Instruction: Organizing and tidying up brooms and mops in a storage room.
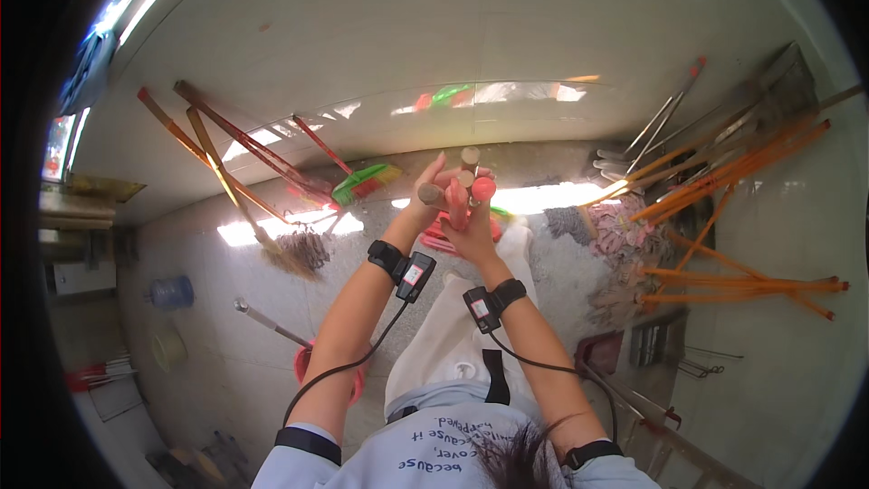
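Observation:
In the middle of the head view, my left hand (431, 193) and my right hand (472, 234) are close together around a bundle of long handles, seen end-on. Among the handle ends are a brown one (432, 195), a pale-topped one (470, 156) and a round red one (483, 189). Which hand grips which handle cannot be told apart fully. Below the hands, red plastic parts (434, 242) and a bit of green show near the floor. A green broom head with red and yellow bristles (366, 183) rests by the wall, left of my hands.
Brooms and a grey mop (302, 250) lean on the wall at left. Several mops with orange handles (733, 173) stand at right. A pink bucket (303, 361) is beside my left forearm; a blue water jug (171, 292) lies farther left. A red dustpan (599, 352) is at lower right.

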Demonstrator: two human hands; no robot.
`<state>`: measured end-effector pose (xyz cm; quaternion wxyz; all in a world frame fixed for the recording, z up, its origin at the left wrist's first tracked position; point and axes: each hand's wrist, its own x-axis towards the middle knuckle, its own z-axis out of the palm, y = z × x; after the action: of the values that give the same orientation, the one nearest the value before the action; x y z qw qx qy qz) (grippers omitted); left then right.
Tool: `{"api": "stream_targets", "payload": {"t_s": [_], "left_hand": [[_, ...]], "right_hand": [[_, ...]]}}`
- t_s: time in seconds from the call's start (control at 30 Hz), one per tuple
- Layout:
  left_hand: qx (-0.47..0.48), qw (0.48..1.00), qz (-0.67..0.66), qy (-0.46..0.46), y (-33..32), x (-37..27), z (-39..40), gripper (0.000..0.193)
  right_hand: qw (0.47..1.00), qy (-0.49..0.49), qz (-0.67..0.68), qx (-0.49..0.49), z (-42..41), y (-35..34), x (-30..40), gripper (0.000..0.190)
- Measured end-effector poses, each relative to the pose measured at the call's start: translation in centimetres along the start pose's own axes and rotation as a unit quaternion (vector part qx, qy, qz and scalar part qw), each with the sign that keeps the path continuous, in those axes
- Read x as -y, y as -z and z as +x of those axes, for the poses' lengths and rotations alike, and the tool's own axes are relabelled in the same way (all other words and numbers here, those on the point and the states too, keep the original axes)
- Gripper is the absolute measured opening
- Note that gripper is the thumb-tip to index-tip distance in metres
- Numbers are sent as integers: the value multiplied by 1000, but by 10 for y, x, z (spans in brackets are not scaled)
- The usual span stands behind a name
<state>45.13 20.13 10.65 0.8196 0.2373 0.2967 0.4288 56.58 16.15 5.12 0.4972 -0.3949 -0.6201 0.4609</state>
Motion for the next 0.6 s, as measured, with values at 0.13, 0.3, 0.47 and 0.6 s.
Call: {"api": "stream_targets", "payload": {"t_s": [0.13, 0.3, 0.47, 0.6], "left_hand": [[2, 1000, 2, -31, -11, 3, 6, 57], [-15, 998, 40, -56, 0, -6, 5, 55], [-31, 990, 116, -75, 6, -17, 8, 56], [-33, 987, 118, -101, 14, -19, 5, 52]], "right_hand": [[998, -54, -8, 1, 5, 7, -17, 86], [991, 39, -128, 10, 14, 1, -11, 83], [998, 3, -67, 13, 32, 2, -3, 77], [998, 14, -34, 57, 43, 1, 12, 75]]}}
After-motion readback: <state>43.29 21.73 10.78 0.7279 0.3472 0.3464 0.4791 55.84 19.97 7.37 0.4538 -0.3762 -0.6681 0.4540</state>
